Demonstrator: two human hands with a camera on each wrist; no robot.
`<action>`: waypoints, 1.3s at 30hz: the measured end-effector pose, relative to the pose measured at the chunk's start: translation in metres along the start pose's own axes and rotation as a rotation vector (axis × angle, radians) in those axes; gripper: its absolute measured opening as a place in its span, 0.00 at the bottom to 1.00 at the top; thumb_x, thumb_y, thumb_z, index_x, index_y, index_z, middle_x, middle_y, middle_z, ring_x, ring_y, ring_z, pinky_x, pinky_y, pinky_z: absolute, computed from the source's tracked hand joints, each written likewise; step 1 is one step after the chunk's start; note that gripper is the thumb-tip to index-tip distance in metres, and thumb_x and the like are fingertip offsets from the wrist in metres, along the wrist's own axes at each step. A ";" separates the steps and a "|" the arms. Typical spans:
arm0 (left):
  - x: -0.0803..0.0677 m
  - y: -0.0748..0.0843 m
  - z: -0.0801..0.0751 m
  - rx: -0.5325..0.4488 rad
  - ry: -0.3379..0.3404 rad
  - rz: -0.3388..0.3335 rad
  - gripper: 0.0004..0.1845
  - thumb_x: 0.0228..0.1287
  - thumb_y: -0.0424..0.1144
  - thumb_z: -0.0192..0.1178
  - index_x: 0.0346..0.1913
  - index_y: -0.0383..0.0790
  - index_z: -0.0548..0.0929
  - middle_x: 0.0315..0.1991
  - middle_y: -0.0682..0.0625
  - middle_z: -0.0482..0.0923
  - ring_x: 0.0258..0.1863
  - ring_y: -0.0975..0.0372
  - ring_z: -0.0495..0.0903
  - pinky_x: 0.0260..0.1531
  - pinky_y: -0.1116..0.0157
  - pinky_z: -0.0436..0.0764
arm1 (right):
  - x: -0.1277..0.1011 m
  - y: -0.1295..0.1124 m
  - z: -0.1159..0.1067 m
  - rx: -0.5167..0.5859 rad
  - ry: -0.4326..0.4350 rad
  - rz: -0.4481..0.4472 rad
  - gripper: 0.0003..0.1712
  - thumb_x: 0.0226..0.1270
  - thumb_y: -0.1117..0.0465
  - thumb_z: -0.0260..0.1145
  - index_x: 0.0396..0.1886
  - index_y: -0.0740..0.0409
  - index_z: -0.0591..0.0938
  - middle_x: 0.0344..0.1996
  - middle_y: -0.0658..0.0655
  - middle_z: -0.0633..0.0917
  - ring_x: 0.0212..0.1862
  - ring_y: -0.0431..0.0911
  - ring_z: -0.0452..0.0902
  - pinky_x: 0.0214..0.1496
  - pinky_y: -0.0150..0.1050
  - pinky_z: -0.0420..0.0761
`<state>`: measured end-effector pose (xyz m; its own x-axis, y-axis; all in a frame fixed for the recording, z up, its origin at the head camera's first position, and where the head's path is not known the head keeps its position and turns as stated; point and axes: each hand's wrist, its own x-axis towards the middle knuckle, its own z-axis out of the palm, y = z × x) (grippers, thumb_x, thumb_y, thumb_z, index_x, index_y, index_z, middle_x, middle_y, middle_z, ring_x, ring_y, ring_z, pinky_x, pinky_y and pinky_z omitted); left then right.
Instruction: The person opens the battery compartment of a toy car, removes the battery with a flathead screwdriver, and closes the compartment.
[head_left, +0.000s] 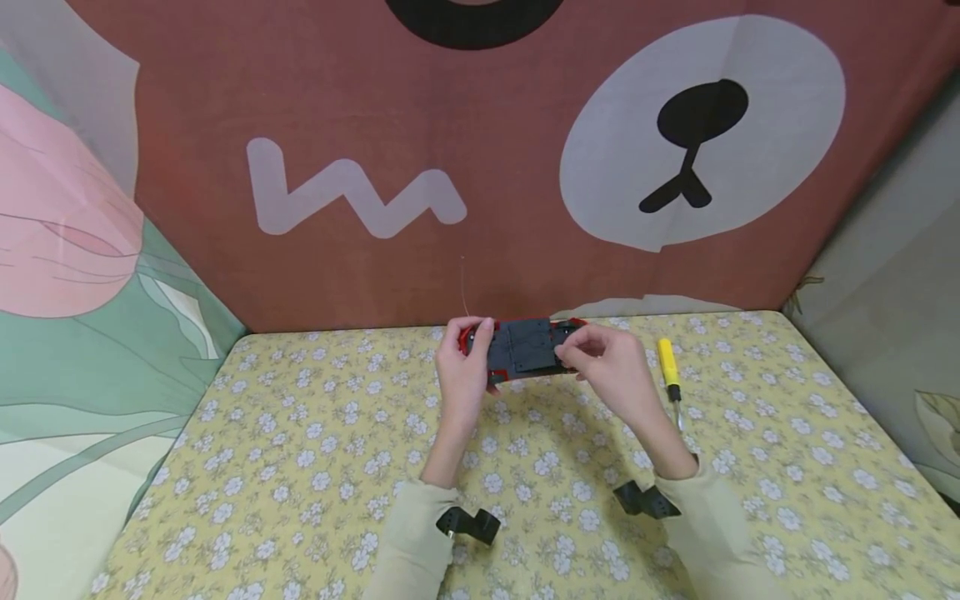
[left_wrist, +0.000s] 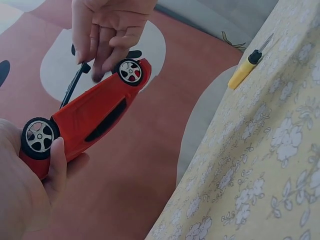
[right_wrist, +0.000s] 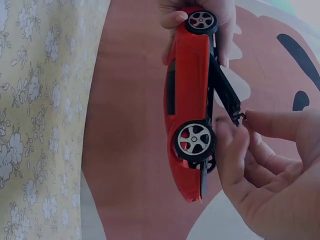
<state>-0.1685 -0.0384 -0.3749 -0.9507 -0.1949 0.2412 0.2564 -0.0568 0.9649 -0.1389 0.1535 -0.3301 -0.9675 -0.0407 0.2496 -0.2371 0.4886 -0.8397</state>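
A red toy car (left_wrist: 95,115) is held upside down above the table, its dark underside facing up in the head view. My left hand (head_left: 462,367) grips one end of the car, the thumb lying over the underside near a wheel. With thumb and fingertips, my right hand (head_left: 615,371) pinches the free edge of a black cover flap (right_wrist: 225,87) on the underside. The flap stands tilted away from the car body at the pinched edge, while its other edge remains at the chassis. Silver-spoked wheels (right_wrist: 194,140) show along the car's side.
A screwdriver (head_left: 667,360) with a yellow and black handle lies on the table to the right of my right hand. Floral cloth covers the table (head_left: 315,483). Behind its far edge hangs a brown cloth (head_left: 510,183) with a bear print.
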 end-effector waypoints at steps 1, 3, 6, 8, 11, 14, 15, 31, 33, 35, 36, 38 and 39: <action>0.000 0.000 0.000 0.001 0.000 -0.001 0.13 0.76 0.47 0.62 0.52 0.41 0.82 0.45 0.45 0.81 0.17 0.58 0.74 0.06 0.60 0.76 | 0.000 0.000 0.000 0.005 0.003 -0.006 0.05 0.71 0.66 0.69 0.35 0.62 0.88 0.34 0.59 0.89 0.31 0.51 0.84 0.34 0.39 0.83; 0.000 0.000 0.000 0.000 0.001 -0.001 0.13 0.76 0.47 0.62 0.52 0.41 0.82 0.45 0.45 0.80 0.16 0.58 0.73 0.06 0.61 0.76 | 0.000 0.000 -0.001 0.034 0.003 -0.010 0.04 0.71 0.67 0.69 0.36 0.63 0.88 0.37 0.59 0.89 0.34 0.52 0.86 0.36 0.39 0.84; 0.000 -0.001 0.001 0.002 -0.004 0.000 0.13 0.76 0.47 0.62 0.52 0.41 0.82 0.44 0.45 0.80 0.15 0.58 0.71 0.06 0.59 0.76 | 0.000 0.000 -0.001 0.121 -0.014 0.004 0.03 0.70 0.68 0.69 0.39 0.66 0.86 0.39 0.61 0.88 0.35 0.49 0.87 0.40 0.38 0.87; -0.001 0.000 0.001 0.003 -0.007 -0.002 0.14 0.76 0.47 0.62 0.52 0.41 0.82 0.44 0.45 0.80 0.14 0.58 0.70 0.07 0.55 0.77 | 0.000 0.001 0.000 0.197 -0.026 0.028 0.06 0.69 0.70 0.69 0.43 0.69 0.83 0.39 0.63 0.88 0.36 0.46 0.88 0.42 0.39 0.87; -0.002 0.000 0.002 0.004 -0.012 -0.003 0.13 0.76 0.47 0.63 0.52 0.41 0.82 0.43 0.45 0.80 0.14 0.58 0.72 0.07 0.50 0.77 | 0.001 0.000 0.000 0.255 -0.029 0.052 0.16 0.69 0.70 0.70 0.54 0.68 0.79 0.41 0.65 0.88 0.37 0.42 0.88 0.44 0.39 0.87; -0.003 0.000 0.003 -0.003 -0.017 0.003 0.13 0.75 0.46 0.63 0.52 0.40 0.82 0.42 0.44 0.80 0.17 0.57 0.75 0.07 0.51 0.77 | 0.002 0.000 0.000 0.250 -0.029 0.061 0.25 0.70 0.70 0.69 0.65 0.65 0.76 0.43 0.66 0.88 0.39 0.42 0.88 0.44 0.37 0.87; -0.003 0.000 0.003 -0.005 -0.024 0.005 0.13 0.75 0.46 0.63 0.52 0.40 0.82 0.41 0.44 0.80 0.18 0.56 0.76 0.07 0.52 0.77 | 0.002 -0.001 0.000 0.241 -0.029 0.060 0.27 0.70 0.70 0.69 0.67 0.64 0.76 0.44 0.66 0.88 0.40 0.43 0.88 0.44 0.36 0.87; -0.004 -0.003 0.002 -0.016 -0.205 0.076 0.14 0.75 0.41 0.63 0.57 0.40 0.80 0.42 0.43 0.80 0.24 0.56 0.81 0.14 0.60 0.82 | 0.001 -0.002 0.000 0.159 -0.010 0.065 0.22 0.69 0.69 0.70 0.63 0.64 0.83 0.43 0.64 0.87 0.43 0.54 0.88 0.41 0.35 0.87; -0.005 -0.003 0.002 -0.020 -0.207 0.075 0.14 0.75 0.41 0.63 0.57 0.39 0.79 0.42 0.43 0.80 0.24 0.57 0.81 0.14 0.60 0.82 | 0.002 -0.002 0.000 0.171 -0.012 0.073 0.22 0.69 0.69 0.70 0.63 0.64 0.83 0.43 0.64 0.87 0.43 0.53 0.88 0.42 0.35 0.87; -0.004 -0.003 0.002 -0.029 -0.207 0.069 0.14 0.75 0.40 0.64 0.57 0.39 0.79 0.42 0.43 0.80 0.25 0.57 0.81 0.14 0.61 0.82 | 0.002 -0.002 0.000 0.183 -0.015 0.080 0.22 0.69 0.69 0.70 0.63 0.65 0.83 0.43 0.64 0.87 0.43 0.52 0.88 0.42 0.35 0.87; -0.004 -0.003 0.002 -0.034 -0.207 0.066 0.14 0.75 0.40 0.64 0.57 0.39 0.79 0.42 0.43 0.80 0.25 0.57 0.81 0.14 0.61 0.82 | 0.002 -0.002 0.000 0.190 -0.015 0.083 0.22 0.69 0.69 0.70 0.63 0.65 0.83 0.42 0.64 0.87 0.42 0.51 0.88 0.42 0.35 0.87; -0.004 -0.003 0.002 -0.043 -0.209 0.059 0.14 0.75 0.40 0.64 0.56 0.39 0.79 0.42 0.43 0.80 0.25 0.57 0.81 0.14 0.61 0.82 | 0.002 -0.003 -0.001 0.200 -0.016 0.088 0.22 0.69 0.70 0.70 0.62 0.65 0.83 0.42 0.64 0.87 0.42 0.49 0.88 0.42 0.35 0.87; -0.004 -0.003 0.002 -0.046 -0.209 0.055 0.13 0.75 0.40 0.64 0.56 0.38 0.80 0.42 0.43 0.80 0.25 0.57 0.81 0.14 0.60 0.82 | 0.002 -0.003 -0.001 0.205 -0.016 0.091 0.22 0.69 0.70 0.70 0.62 0.65 0.83 0.42 0.63 0.87 0.41 0.48 0.88 0.42 0.35 0.87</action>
<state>-0.1658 -0.0352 -0.3786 -0.9492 0.0079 0.3146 0.3124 -0.0976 0.9449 -0.1404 0.1528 -0.3267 -0.9866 -0.0194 0.1617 -0.1599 0.3032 -0.9394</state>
